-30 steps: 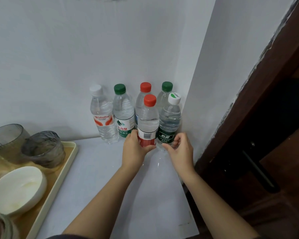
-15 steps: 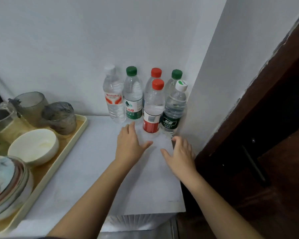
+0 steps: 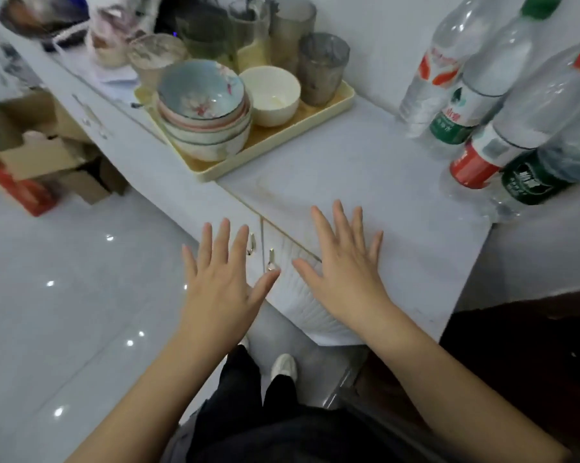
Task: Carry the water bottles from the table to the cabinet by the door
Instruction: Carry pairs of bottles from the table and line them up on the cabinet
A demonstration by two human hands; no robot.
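Several water bottles stand grouped at the right end of the white cabinet top (image 3: 348, 168), against the wall: one with an orange-and-white label (image 3: 430, 78), one with a green label (image 3: 462, 118), one with a red label (image 3: 475, 162) and one with a dark green label (image 3: 529, 182). My left hand (image 3: 221, 282) hovers open, fingers spread, in front of the cabinet doors. My right hand (image 3: 345, 265) is open too, fingers spread over the cabinet's front edge. Both hands are empty and well short of the bottles.
A yellow tray (image 3: 332, 108) on the cabinet carries stacked bowls (image 3: 205, 111), a white bowl (image 3: 271, 95) and several grey cups (image 3: 322, 68). Cardboard boxes (image 3: 48, 152) sit on the shiny tiled floor at left. Dark door area lies at lower right.
Both hands have let go of the front two bottles and drawn back towards me. The view has swung down and left, so the floor and my feet show.
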